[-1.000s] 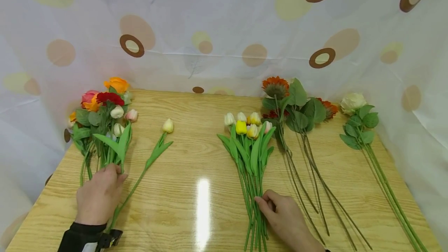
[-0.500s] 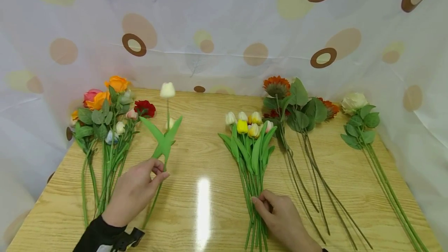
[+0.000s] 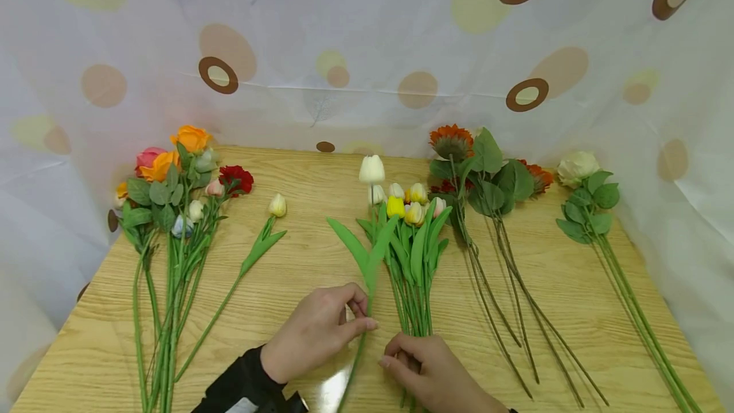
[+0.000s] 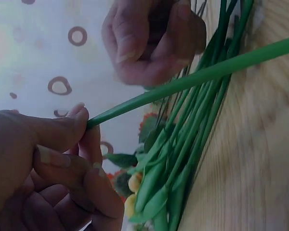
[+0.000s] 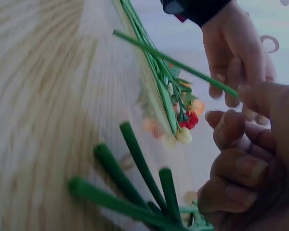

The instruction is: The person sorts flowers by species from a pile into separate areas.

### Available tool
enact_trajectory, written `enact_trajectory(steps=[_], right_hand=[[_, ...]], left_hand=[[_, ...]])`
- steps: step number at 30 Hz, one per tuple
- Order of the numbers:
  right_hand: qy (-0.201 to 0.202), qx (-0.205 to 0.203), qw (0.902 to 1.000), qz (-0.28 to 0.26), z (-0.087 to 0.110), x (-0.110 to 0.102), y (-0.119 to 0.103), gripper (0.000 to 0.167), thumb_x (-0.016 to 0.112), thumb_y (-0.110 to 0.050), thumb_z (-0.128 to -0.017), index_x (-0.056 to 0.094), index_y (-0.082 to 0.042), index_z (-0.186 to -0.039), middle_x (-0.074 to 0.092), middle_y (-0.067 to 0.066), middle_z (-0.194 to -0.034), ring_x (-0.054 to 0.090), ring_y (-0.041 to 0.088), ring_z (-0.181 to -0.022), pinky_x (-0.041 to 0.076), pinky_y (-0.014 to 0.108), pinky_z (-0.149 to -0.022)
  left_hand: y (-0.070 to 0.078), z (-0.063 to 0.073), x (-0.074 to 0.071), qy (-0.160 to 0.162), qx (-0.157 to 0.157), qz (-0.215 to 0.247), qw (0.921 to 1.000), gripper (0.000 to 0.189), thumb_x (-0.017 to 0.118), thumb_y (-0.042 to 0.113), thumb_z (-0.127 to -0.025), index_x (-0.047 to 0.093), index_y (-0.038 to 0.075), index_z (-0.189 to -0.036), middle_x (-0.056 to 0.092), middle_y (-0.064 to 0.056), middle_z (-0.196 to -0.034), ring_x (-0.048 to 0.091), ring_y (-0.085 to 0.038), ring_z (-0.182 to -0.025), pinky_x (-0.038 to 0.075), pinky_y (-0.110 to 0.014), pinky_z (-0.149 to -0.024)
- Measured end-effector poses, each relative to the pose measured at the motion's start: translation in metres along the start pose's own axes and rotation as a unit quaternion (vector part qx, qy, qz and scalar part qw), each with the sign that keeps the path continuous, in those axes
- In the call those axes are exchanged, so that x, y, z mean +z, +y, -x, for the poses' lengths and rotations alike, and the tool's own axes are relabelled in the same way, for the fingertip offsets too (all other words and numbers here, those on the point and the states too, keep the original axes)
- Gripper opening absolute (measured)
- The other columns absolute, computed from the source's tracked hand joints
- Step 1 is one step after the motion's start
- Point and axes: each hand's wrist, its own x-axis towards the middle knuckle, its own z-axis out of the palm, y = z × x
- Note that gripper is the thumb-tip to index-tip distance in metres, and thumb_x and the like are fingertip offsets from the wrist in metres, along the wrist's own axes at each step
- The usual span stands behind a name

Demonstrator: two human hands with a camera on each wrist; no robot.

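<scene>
My left hand point(image 3: 321, 330) pinches the green stem of a white tulip point(image 3: 371, 169) between thumb and fingers. The tulip is raised, flower away from me, its two leaves spread just left of a bunch of tulips point(image 3: 417, 253) in white, yellow and pale pink. Over the lower stems of that bunch is my right hand point(image 3: 438, 371), fingers loosely curled, nothing between them. In the left wrist view the held stem point(image 4: 192, 79) runs past the fingertips of my right hand. Bunch stem ends point(image 5: 113, 166) show below my right hand in the right wrist view.
Mixed flowers, including an orange rose point(image 3: 192, 138) and a red flower point(image 3: 236, 180), lie at the left. A single pale yellow tulip point(image 3: 278, 205) lies beside them. Orange flowers point(image 3: 452, 142) and a white rose point(image 3: 578, 169) lie to the right. A patterned cloth point(image 3: 367, 50) hangs behind the table point(image 3: 321, 234).
My left hand has drawn the white tulip out of the left-hand pile and carried it right to the tulip bunch. My right hand has shifted slightly left and nearer me.
</scene>
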Motion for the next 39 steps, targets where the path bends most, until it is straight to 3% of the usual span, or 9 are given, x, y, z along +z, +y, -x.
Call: enact_trajectory(steps=[4, 10, 17, 22, 28, 31, 35, 37, 39], right_hand=[[-0.024, -0.052, 0.9982, -0.018, -0.003, 0.007, 0.000, 0.014, 0.060, 0.001, -0.088, 0.059, -0.011, -0.080, 0.047, -0.006, -0.052, 0.032, -0.012, -0.048, 0.032, 0.010, -0.039], [-0.005, -0.086, 0.9963, 0.003, -0.002, 0.008, -0.002, 0.030, 0.061, 0.010, -0.083, 0.049, -0.012, -0.065, 0.041, -0.005, -0.047, 0.028, -0.012, -0.046, 0.028, 0.007, -0.037], [0.029, -0.018, 0.9991, 0.025, 0.003, -0.001, 0.003, 0.030, 0.059, 0.003, -0.088, 0.048, -0.016, -0.068, 0.040, -0.011, -0.051, 0.030, -0.011, -0.046, 0.028, 0.010, -0.037], [0.048, 0.055, 0.9962, 0.048, 0.004, -0.016, -0.001, 0.031, 0.057, -0.010, -0.093, 0.045, -0.019, -0.066, 0.036, -0.013, -0.051, 0.028, -0.007, -0.043, 0.030, 0.014, -0.038], [0.031, 0.180, 0.9792, 0.087, 0.007, -0.029, 0.000, 0.034, 0.055, -0.027, -0.095, 0.044, -0.019, -0.064, 0.034, -0.014, -0.049, 0.028, -0.002, -0.041, 0.033, 0.019, -0.042], [0.015, 0.210, 0.9719, 0.105, 0.008, -0.031, 0.003, 0.035, 0.056, -0.027, -0.094, 0.044, -0.018, -0.063, 0.033, -0.013, -0.048, 0.026, 0.000, -0.040, 0.031, 0.019, -0.042], [-0.004, 0.225, 0.9664, 0.124, 0.007, -0.032, 0.006, 0.034, 0.059, -0.024, -0.093, 0.045, -0.018, -0.062, 0.034, -0.013, -0.047, 0.027, 0.000, -0.040, 0.030, 0.019, -0.042], [-0.012, 0.230, 0.9643, 0.131, 0.007, -0.032, 0.006, 0.034, 0.059, -0.024, -0.092, 0.044, -0.018, -0.062, 0.034, -0.013, -0.048, 0.027, 0.000, -0.040, 0.030, 0.019, -0.042], [-0.018, 0.233, 0.9626, 0.137, 0.006, -0.033, 0.006, 0.035, 0.059, -0.025, -0.092, 0.044, -0.018, -0.061, 0.034, -0.012, -0.048, 0.027, 0.000, -0.040, 0.030, 0.019, -0.043]], left_hand=[[0.011, -0.003, 0.014, -0.011, -0.001, 0.044, 0.9990, 0.020, 0.063, 0.042, -0.085, 0.058, 0.023, -0.085, 0.051, 0.013, -0.062, 0.039, -0.002, -0.042, 0.032, -0.018, -0.042], [0.015, -0.004, 0.024, -0.018, -0.004, 0.064, 0.9978, 0.020, 0.065, 0.042, -0.083, 0.057, 0.025, -0.085, 0.051, 0.013, -0.060, 0.039, -0.001, -0.041, 0.032, -0.018, -0.041], [-0.003, 0.004, 0.016, -0.018, -0.008, 0.029, 0.9994, 0.028, 0.060, 0.045, -0.086, 0.060, 0.020, -0.100, 0.057, 0.017, -0.082, 0.048, 0.001, -0.051, 0.040, -0.020, -0.048], [-0.027, 0.018, -0.006, 0.059, -0.036, -0.077, 0.9946, 0.024, 0.066, 0.034, -0.087, 0.060, 0.018, -0.103, 0.054, 0.017, -0.082, 0.046, 0.003, -0.053, 0.039, -0.020, -0.049], [-0.061, 0.044, -0.039, 0.158, -0.080, -0.260, 0.9492, 0.029, 0.071, 0.021, -0.083, 0.058, 0.012, -0.109, 0.056, 0.004, -0.090, 0.041, -0.004, -0.054, 0.030, -0.023, -0.045], [-0.074, 0.059, -0.052, 0.173, -0.109, -0.342, 0.9174, 0.039, 0.072, 0.019, -0.081, 0.056, 0.002, -0.112, 0.054, -0.012, -0.091, 0.038, -0.009, -0.050, 0.026, -0.027, -0.042], [-0.085, 0.075, -0.059, 0.214, -0.106, -0.429, 0.8711, 0.040, 0.076, 0.015, -0.076, 0.051, -0.009, -0.097, 0.044, -0.019, -0.076, 0.026, -0.016, -0.045, 0.017, -0.031, -0.042], [-0.089, 0.080, -0.060, 0.227, -0.105, -0.443, 0.8608, 0.033, 0.073, 0.009, -0.077, 0.045, -0.007, -0.085, 0.036, -0.016, -0.069, 0.019, -0.015, -0.047, 0.013, -0.031, -0.046], [-0.091, 0.082, -0.060, 0.226, -0.112, -0.441, 0.8613, 0.028, 0.066, 0.002, -0.082, 0.038, -0.003, -0.078, 0.030, -0.012, -0.065, 0.012, -0.013, -0.053, 0.010, -0.033, -0.051]])
